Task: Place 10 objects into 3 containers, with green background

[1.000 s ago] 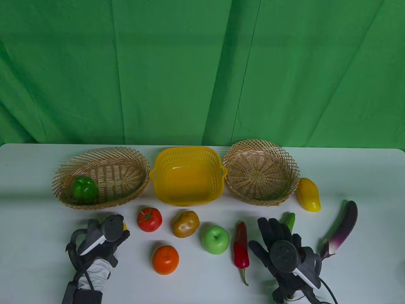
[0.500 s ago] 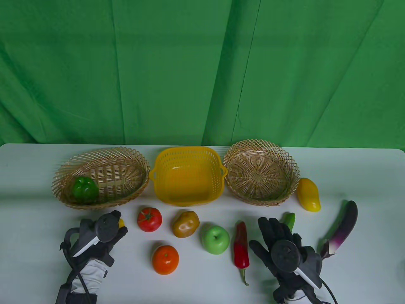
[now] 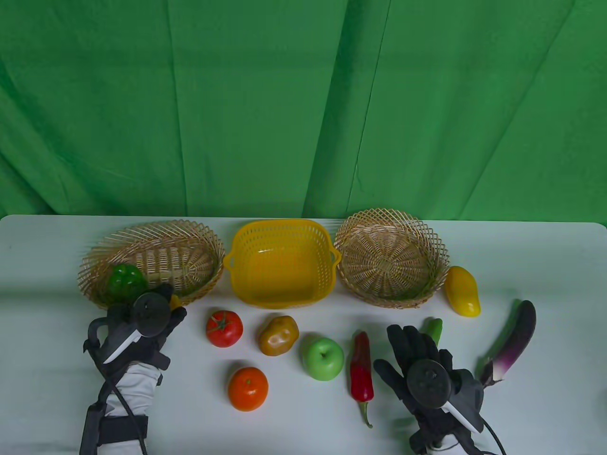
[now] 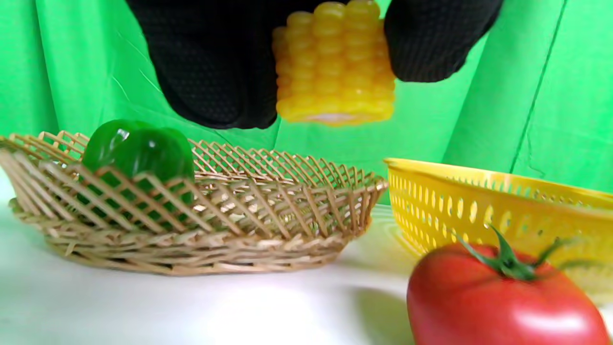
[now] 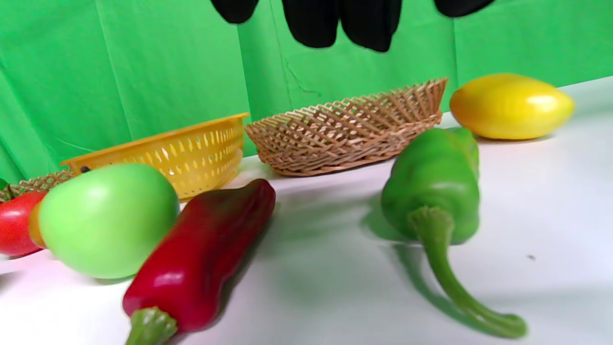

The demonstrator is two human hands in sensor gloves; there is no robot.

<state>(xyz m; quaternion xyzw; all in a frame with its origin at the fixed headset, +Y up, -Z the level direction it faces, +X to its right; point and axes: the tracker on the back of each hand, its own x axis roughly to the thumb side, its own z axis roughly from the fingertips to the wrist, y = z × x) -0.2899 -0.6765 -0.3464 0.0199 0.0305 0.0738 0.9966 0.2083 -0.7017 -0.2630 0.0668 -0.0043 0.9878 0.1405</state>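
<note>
While left hand (image 4: 268, 57) grips, corn (image 4: 335, 62) upright

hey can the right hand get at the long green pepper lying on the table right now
Probably yes. The right hand hovers open and holds nothing, and the long green pepper lies just beyond its fingertips on bare white table, with the glossy red chili pepper off to one side.

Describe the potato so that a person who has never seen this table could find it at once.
Start at the yellow plastic basket, the middle of the three containers. In front of its near edge, the potato lies on the white table, between the red tomato and the green apple. It is the only brown, lumpy, glossy thing among them.
</note>
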